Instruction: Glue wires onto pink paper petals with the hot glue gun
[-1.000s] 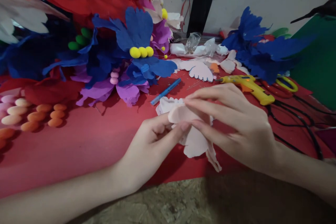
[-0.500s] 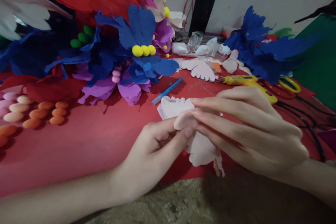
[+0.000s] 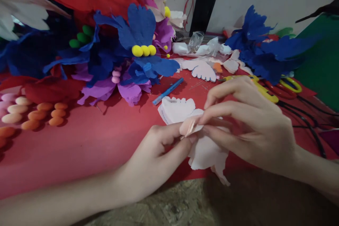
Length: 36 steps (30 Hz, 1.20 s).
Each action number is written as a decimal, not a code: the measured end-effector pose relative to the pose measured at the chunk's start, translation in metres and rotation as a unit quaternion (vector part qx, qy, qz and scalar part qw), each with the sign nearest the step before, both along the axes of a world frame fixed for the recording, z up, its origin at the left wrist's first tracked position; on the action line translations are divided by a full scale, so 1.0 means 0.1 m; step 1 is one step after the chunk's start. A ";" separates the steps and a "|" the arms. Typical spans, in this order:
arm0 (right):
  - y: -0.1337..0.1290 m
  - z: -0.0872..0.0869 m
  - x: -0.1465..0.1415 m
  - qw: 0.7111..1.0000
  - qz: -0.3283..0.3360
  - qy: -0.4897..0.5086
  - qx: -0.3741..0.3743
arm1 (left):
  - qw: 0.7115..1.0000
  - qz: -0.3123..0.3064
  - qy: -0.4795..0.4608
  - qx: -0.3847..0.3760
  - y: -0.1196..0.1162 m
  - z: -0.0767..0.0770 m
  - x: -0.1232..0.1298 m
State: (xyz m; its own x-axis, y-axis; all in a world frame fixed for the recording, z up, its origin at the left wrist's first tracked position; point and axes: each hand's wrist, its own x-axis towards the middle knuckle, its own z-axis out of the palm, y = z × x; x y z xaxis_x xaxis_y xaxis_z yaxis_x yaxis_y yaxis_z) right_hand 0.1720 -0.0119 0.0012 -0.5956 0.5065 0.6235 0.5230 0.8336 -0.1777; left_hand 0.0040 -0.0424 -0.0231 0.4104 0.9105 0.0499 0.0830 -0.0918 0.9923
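Note:
A pale pink wing-shaped cutout (image 3: 208, 153), thin like foam sheet or felt, hangs between my two hands over the front of the red table. My left hand (image 3: 161, 155) pinches its folded upper part between thumb and forefinger. From the right, my right hand (image 3: 246, 120) grips the same piece with thumb and fingertips at the fold. A narrow strip of the piece dangles at its lower right. Just behind the hands lies a stack of white scalloped cutouts (image 3: 177, 107) with dark outlines, partly covered by the held piece.
A blue pen (image 3: 168, 91) lies beyond the stack. Farther right are a yellow glue gun (image 3: 265, 90) with black cords and yellow-handled scissors (image 3: 291, 84). Large blue, red and purple butterflies (image 3: 140, 26) crowd the back left. Orange egg-shaped pieces (image 3: 37, 114) sit at left.
My right fingers have curled inward and the fold at the top of the pale pink piece has turned, showing its edges. Its lower part has swung slightly right.

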 end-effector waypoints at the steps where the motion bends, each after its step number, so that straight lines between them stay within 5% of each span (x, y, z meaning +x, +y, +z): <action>1: 0.01 0.00 0.01 1.000 0.006 -0.005 0.005 | 1.000 0.002 -0.006 -0.008 0.00 0.00 0.00; 9: 0.03 0.02 0.09 0.994 0.071 -0.063 0.058 | 0.991 -0.011 -0.120 -0.055 0.02 0.02 0.02; 22: 0.07 0.01 0.02 0.974 0.114 -0.010 -0.196 | 0.979 0.005 -0.151 -0.140 0.01 -0.01 0.06; 29: 0.05 0.01 0.06 0.940 0.063 0.067 -0.328 | 0.960 -0.052 -0.222 -0.164 0.02 0.01 0.01; 36: 0.14 0.04 0.15 0.900 0.123 0.114 -0.403 | 0.985 0.039 -0.120 -0.114 0.04 -0.07 0.01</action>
State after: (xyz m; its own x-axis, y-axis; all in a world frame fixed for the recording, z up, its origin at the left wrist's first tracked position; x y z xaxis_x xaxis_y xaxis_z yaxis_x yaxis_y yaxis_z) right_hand 0.1869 0.0022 0.0052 -0.6542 0.7194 0.2334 0.2132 0.4715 -0.8557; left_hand 0.0054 -0.0379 -0.0303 0.3396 0.9377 -0.0732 -0.1585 0.1338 0.9783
